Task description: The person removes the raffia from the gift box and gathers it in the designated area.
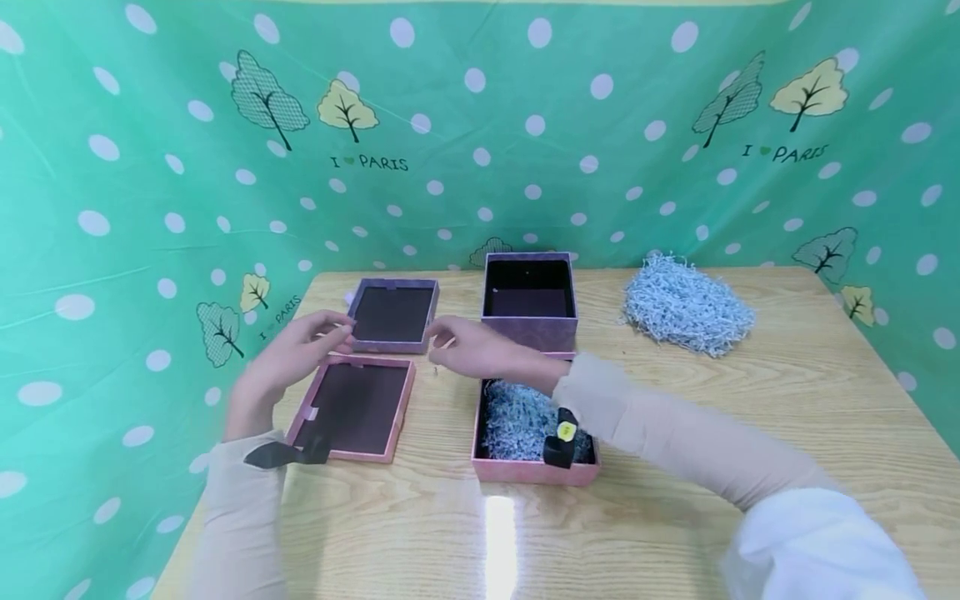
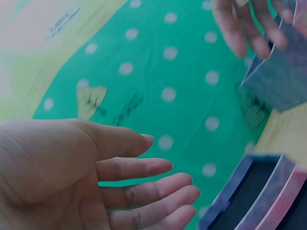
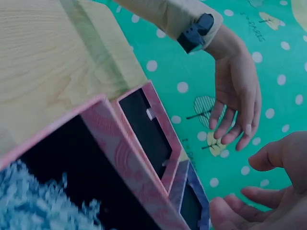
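Note:
My left hand [image 1: 303,350] is over the left side of the table, near the corners of the two lids, its fingers loosely bent with nothing in them. The purple lid [image 1: 393,315] lies inside up between my hands, and the pink lid [image 1: 356,408] lies in front of it, also inside up. My right hand [image 1: 472,346] reaches across the pink box [image 1: 536,472] toward the purple lid's right edge; thumb and fingers stand apart around air in the right wrist view. Blue shredded paper [image 1: 517,421] fills much of the pink box, partly hidden by my right forearm.
Behind the pink box stands an open purple box [image 1: 528,332] with a dark inside. A heap of blue shredded paper [image 1: 686,304] lies at the table's back right. A green dotted cloth [image 1: 480,158] hangs behind the wooden table [image 1: 420,533].

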The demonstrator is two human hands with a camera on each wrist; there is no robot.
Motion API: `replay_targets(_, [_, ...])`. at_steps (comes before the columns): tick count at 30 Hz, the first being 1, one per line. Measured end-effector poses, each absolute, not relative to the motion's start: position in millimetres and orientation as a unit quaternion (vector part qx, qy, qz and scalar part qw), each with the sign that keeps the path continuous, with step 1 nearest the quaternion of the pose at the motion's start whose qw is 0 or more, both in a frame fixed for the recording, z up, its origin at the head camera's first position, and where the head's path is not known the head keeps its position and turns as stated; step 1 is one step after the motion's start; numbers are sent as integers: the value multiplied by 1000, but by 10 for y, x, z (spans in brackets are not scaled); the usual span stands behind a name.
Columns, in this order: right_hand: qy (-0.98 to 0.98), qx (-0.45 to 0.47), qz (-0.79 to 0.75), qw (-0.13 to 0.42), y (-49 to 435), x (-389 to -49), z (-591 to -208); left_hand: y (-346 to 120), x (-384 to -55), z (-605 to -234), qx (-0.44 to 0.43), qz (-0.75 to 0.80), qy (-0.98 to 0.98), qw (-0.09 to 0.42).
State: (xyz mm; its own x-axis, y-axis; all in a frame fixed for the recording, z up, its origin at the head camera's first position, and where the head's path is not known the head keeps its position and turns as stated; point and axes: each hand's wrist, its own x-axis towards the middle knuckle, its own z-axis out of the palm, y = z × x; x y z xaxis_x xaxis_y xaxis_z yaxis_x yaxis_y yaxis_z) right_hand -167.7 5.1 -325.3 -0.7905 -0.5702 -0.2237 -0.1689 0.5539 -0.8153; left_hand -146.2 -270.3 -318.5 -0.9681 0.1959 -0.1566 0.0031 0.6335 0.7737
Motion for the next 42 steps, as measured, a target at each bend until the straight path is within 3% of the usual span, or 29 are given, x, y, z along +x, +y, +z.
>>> replay_targets(13, [793,-224,-523,218,568,-1685,-3272,-2010,-1479,-3408,133,466,862,147])
replay_targets(24, [786,-210,-547,200,922,-1586,-3297,-1482,-1389,-3561,166,492,823,228])
replay_targets(32, [810,-233,-502,195,1057,-1529,-3364,-1280,-1370,-3652,139,509,808,263])
replay_targets(42, [847,-341,-362,188,1181,-1434,-3501,-1229,-1389,-3661,125,514,798,288])
